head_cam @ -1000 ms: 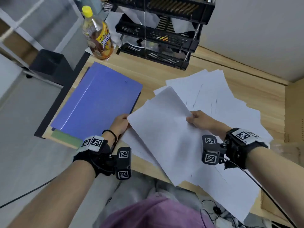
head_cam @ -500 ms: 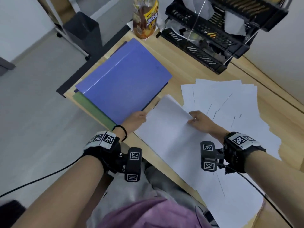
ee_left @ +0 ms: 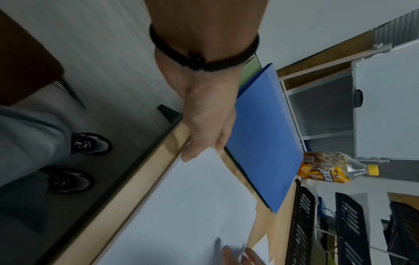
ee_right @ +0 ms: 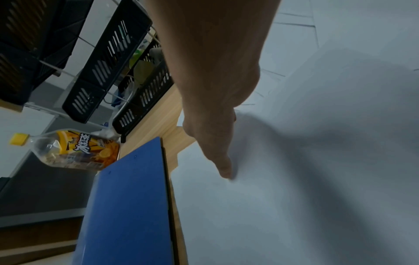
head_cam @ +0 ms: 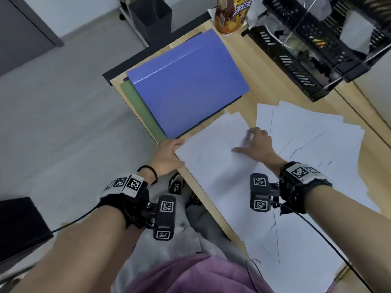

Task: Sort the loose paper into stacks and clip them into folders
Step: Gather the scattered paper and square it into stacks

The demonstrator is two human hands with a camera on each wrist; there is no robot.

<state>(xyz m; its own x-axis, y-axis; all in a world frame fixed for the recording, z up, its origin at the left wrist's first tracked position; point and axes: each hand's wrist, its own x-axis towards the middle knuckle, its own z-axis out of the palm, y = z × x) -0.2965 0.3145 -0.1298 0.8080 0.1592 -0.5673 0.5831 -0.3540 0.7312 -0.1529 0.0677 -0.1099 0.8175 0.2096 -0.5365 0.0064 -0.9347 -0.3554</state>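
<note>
A stack of white paper (head_cam: 211,166) lies flat on the wooden table (head_cam: 251,96), just right of a blue folder (head_cam: 186,85) that sits on a green folder (head_cam: 137,108). My left hand (head_cam: 174,150) grips the stack's near-left corner at the table edge; the left wrist view shows that hand (ee_left: 204,143) pinching the corner of the paper (ee_left: 181,215). My right hand (head_cam: 248,142) rests on top of the stack with fingers spread, blurred. In the right wrist view the thumb (ee_right: 224,168) touches the sheet (ee_right: 294,179) beside the blue folder (ee_right: 129,206).
Several loose sheets (head_cam: 311,136) fan out to the right and toward me. A black tiered tray rack (head_cam: 313,51) stands at the back right and a drink bottle (head_cam: 232,13) at the back. A black bin (head_cam: 152,15) is on the floor beyond the table.
The stack was held up between both hands; now it lies flat beside the blue folder. My right hand has let go of its edge and spread on top.
</note>
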